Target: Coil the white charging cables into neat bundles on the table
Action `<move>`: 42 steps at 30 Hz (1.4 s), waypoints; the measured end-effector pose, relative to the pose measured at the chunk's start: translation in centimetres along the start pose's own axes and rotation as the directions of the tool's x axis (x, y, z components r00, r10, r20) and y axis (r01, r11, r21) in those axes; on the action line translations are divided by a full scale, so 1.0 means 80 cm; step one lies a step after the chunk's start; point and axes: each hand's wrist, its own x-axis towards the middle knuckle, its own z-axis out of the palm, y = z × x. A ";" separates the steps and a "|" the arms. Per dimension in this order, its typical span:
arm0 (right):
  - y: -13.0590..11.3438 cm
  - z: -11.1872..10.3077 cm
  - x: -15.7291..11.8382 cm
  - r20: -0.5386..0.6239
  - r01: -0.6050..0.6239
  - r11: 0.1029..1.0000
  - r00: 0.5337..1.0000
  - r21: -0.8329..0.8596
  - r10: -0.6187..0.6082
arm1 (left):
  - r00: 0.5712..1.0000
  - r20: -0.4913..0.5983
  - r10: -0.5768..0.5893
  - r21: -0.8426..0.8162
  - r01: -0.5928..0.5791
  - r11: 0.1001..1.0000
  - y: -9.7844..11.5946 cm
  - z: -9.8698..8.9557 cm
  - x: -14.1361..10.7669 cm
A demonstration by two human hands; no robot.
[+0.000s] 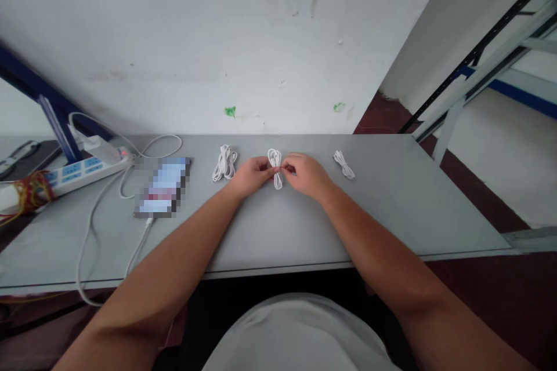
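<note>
Between my two hands a coiled white cable (277, 179) is held over the middle of the table, its loops showing above and below the fingers. My left hand (255, 175) grips the bundle from the left, thumb and fingers closed round its middle. From the right, my right hand (304, 173) pinches at the same spot; whatever small piece is between those fingertips is too small to make out. Left of my hands lies a pile of white cables (225, 163). A single bundled white cable (344, 164) rests off to the right.
On the left a phone (163, 188) with a blurred screen lies plugged into a charging cord. Beyond it a white power strip (87, 171) carries an adapter (100, 148). A white wall (261, 46) rises behind the grey table (278, 232). Metal shelving (452, 122) stands right.
</note>
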 end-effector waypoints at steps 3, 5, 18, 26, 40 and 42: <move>0.002 0.007 0.001 0.009 -0.106 0.992 0.994 0.066 0.106 | 0.993 -0.084 0.080 0.228 -0.059 0.972 0.002 0.000 -0.001; 0.003 0.013 0.002 0.017 -0.206 0.968 0.978 0.141 0.206 | 0.982 -0.096 0.165 0.316 -0.127 0.940 0.005 0.000 -0.002; 0.010 -0.004 0.006 0.235 -0.265 0.887 0.954 0.378 0.185 | 0.922 -0.020 0.388 0.463 -0.335 0.821 0.018 -0.003 -0.009; 0.010 0.009 0.006 0.209 -0.283 0.811 0.957 0.512 0.203 | 0.910 -0.034 0.414 0.410 -0.365 0.836 0.022 -0.004 -0.013; 0.004 0.010 0.004 0.116 -0.135 0.866 0.989 0.481 0.089 | 0.906 -0.109 0.409 0.359 -0.348 0.866 0.026 0.000 -0.016; 0.001 0.003 0.003 0.075 -0.038 0.918 0.997 0.394 0.009 | 0.908 -0.135 0.397 0.355 -0.330 0.875 0.023 0.001 -0.014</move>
